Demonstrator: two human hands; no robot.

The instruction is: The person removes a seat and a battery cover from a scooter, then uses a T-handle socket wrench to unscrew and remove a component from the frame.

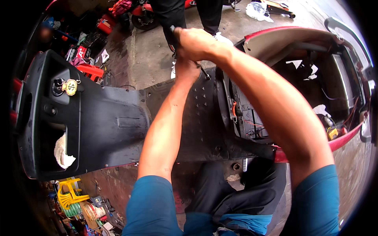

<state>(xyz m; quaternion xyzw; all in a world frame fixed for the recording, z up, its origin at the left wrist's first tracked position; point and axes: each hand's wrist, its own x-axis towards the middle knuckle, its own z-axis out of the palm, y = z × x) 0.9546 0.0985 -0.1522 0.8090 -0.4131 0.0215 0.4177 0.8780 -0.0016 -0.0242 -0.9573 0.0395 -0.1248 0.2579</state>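
Observation:
Both my hands are closed one beside the other, over the far edge of a scooter's black floorboard [185, 129]. In my right hand [195, 42] is a hand tool [205, 73] with a dark end and a thin metal shaft; its exact kind is hidden by my fingers. My left hand [187, 71] is wrapped round the same tool, nearer the board. The shaft slants down to the right, its tip at the floorboard near the seat base. A key with a gold dollar-sign fob [71, 87] hangs at the black front panel [43, 114].
To the right lies the open seat compartment [315, 74] with loose wires and red side panels. Another person's dark-trousered legs [169, 15] stand beyond the scooter. A white cloth [63, 152] sits in the front pocket. A yellow plastic stool [71, 192] and tools lie lower left.

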